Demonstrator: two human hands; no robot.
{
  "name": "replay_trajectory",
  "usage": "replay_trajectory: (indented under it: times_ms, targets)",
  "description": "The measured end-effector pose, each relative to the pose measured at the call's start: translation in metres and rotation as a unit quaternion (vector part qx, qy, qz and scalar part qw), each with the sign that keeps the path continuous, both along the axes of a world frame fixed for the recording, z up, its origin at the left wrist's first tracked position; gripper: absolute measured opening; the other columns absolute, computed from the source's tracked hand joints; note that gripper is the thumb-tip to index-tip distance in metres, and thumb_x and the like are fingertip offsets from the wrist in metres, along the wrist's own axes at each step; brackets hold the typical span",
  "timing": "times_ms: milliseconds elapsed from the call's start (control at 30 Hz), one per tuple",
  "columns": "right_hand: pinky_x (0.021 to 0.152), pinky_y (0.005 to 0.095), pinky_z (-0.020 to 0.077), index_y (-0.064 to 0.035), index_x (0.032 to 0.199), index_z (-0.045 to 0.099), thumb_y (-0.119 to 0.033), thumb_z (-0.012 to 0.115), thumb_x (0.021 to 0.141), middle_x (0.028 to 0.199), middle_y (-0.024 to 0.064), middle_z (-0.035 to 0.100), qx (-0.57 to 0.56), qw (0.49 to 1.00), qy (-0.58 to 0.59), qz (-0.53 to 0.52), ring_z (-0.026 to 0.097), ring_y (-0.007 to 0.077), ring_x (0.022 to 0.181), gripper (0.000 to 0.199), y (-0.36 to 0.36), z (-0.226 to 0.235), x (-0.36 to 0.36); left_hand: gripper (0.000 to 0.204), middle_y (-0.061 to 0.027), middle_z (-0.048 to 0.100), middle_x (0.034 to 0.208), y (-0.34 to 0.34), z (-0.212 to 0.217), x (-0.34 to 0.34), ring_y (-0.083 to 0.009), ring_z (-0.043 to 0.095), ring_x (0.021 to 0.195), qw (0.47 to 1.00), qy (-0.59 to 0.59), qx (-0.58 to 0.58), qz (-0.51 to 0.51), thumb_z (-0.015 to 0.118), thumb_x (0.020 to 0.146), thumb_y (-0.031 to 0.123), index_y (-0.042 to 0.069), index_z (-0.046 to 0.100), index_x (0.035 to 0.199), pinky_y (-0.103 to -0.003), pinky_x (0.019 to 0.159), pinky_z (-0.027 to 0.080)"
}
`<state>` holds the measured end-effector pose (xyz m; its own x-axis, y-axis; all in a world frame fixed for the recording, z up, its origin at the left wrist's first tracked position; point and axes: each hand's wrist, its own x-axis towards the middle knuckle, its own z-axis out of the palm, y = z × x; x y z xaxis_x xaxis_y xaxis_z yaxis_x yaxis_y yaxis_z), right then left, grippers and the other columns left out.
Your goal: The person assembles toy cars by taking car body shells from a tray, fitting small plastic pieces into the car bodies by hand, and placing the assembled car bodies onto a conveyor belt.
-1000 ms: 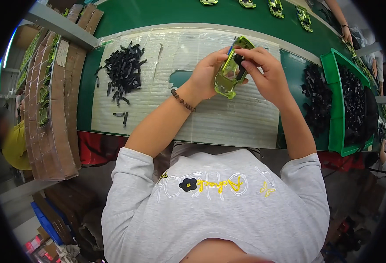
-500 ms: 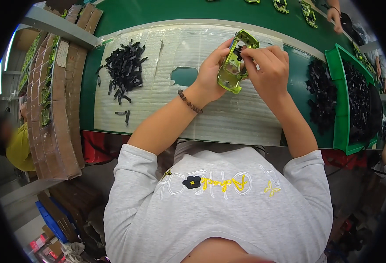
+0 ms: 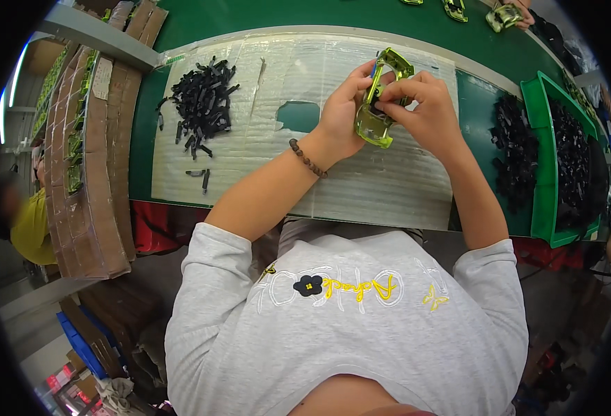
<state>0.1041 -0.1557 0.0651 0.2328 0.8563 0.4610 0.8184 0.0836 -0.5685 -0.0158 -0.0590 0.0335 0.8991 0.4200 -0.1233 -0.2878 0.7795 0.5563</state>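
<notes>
A glossy lime-green toy car body shell (image 3: 373, 132) is held up above the padded mat, tilted, with its openings showing. My left hand (image 3: 342, 118) is closed around its left side, the beaded wrist below it. Across the shell's right side, my right hand (image 3: 427, 107) has its thumb and fingers pinched together at a small black part (image 3: 377, 104) inside the shell. The fingertips cover most of that part, so its shape and seating cannot be made out. On the mat to the left lies a heap of black plastic pieces (image 3: 203, 100), with a few loose pieces (image 3: 205, 182) nearer me.
A whitish foam mat (image 3: 250, 166) with a torn hole covers the green table. At right are another black heap (image 3: 512, 149) and a green bin (image 3: 543, 159) of black parts. Cardboard trays (image 3: 87, 173) stand left. Across the table, a co-worker's hand (image 3: 525, 15) touches a green shell (image 3: 503, 17).
My right fingertips have shifted a little lower and left along the shell, which stands slightly more upright. The co-worker's hand at the upper right has come to a green shell.
</notes>
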Motion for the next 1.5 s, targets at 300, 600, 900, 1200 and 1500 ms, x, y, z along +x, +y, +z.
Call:
replay_trajectory:
  times_ms: [300,600,900,1200,1500]
  targets:
    - [0.061,0.0292,0.0522,-0.0028,0.077,0.065,-0.007,0.071,0.07,0.075,0.007,0.064,-0.121,0.967,0.225,0.001,0.06,0.0163,0.073,0.01,-0.003,0.016,-0.001,0.04,-0.0112,0.057,0.108,0.003,0.003,-0.001,-0.0213,0.058,0.094,0.992,-0.1,-0.019,-0.079,0.037,0.092,0.019,0.003,0.042,0.128,-0.035,0.077,0.052]
    - [0.062,0.0335,0.0438,-0.0116,0.069,0.065,-0.012,0.074,0.061,0.068,-0.0013,0.065,-0.056,0.998,-0.013,0.02,0.057,0.021,0.067,0.012,-0.005,0.008,0.006,0.033,-0.0068,0.059,0.101,0.0,-0.012,0.006,-0.0177,0.059,0.089,0.998,-0.009,-0.008,-0.059,0.037,0.097,0.025,0.006,0.05,0.121,-0.033,0.076,0.051]
    - [0.065,0.0348,0.0395,-0.0143,0.073,0.063,-0.02,0.075,0.061,0.07,-0.0056,0.065,-0.054,0.996,-0.055,0.053,0.06,0.0165,0.073,0.018,-0.001,-0.001,0.003,0.033,-0.007,0.059,0.1,0.013,-0.017,-0.002,-0.0192,0.058,0.09,0.991,0.002,-0.029,-0.127,0.038,0.097,0.028,0.004,0.053,0.114,-0.034,0.077,0.05]
    - [0.068,0.0367,0.0351,-0.0122,0.09,0.053,-0.02,0.079,0.057,0.082,0.0038,0.055,0.112,0.975,-0.077,-0.176,0.052,0.0228,0.077,0.043,-0.006,-0.013,-0.013,0.044,-0.0087,0.061,0.102,0.026,0.006,-0.001,-0.0175,0.059,0.089,0.99,0.053,0.087,-0.098,0.037,0.095,0.036,0.0,0.054,0.112,-0.03,0.077,0.048]
    - [0.07,0.0376,0.0442,-0.0117,0.098,0.059,-0.022,0.071,0.068,0.094,0.0024,0.062,-0.01,0.986,-0.154,-0.057,0.06,0.0201,0.076,0.034,-0.002,-0.02,-0.011,0.058,-0.0114,0.059,0.11,0.032,0.012,-0.014,-0.0179,0.059,0.096,0.979,0.095,0.131,-0.122,0.038,0.091,0.047,-0.002,0.05,0.119,-0.031,0.081,0.048]
